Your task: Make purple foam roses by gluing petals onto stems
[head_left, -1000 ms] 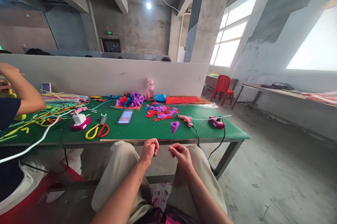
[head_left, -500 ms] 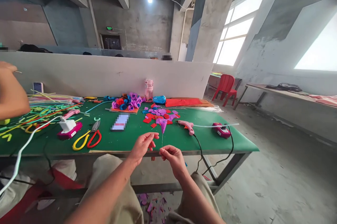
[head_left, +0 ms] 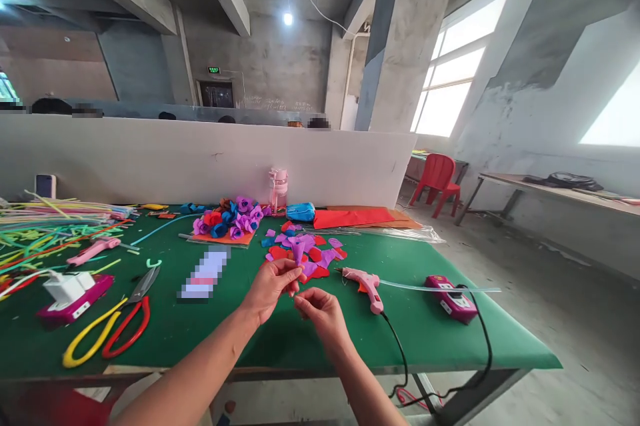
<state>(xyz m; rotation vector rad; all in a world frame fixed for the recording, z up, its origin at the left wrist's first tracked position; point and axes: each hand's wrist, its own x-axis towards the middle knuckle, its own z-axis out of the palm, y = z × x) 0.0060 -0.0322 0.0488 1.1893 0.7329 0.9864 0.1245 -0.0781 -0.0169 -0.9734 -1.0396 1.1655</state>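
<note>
Between my hands is a small purple crepe-paper cone (head_left: 300, 247), upright, its narrow end down. My left hand (head_left: 271, 287) is closed in a pinch around that narrow end. Just below and to the right, my right hand (head_left: 323, 316) pinches the lower end of the cone's thin wire stem, which is mostly hidden by the fingers. Behind the cone lie loose purple, red and blue paper petals (head_left: 320, 256). To the right, a pink glue gun (head_left: 364, 285) rests on the green tabletop with a clear glue stick in its back.
Finished paper flowers (head_left: 235, 216) lie on an orange sheet at the back. Scissors (head_left: 123, 316), a phone-like blurred item (head_left: 204, 273) and a power strip (head_left: 77, 299) are on the left. Another power strip (head_left: 450, 299) with a black cable sits right. A pink bottle (head_left: 279, 189) stands against the partition.
My left hand has come in to pinch the base of the purple cone, above my right hand. The view has moved closer to the table. Another person's arm has left the left edge.
</note>
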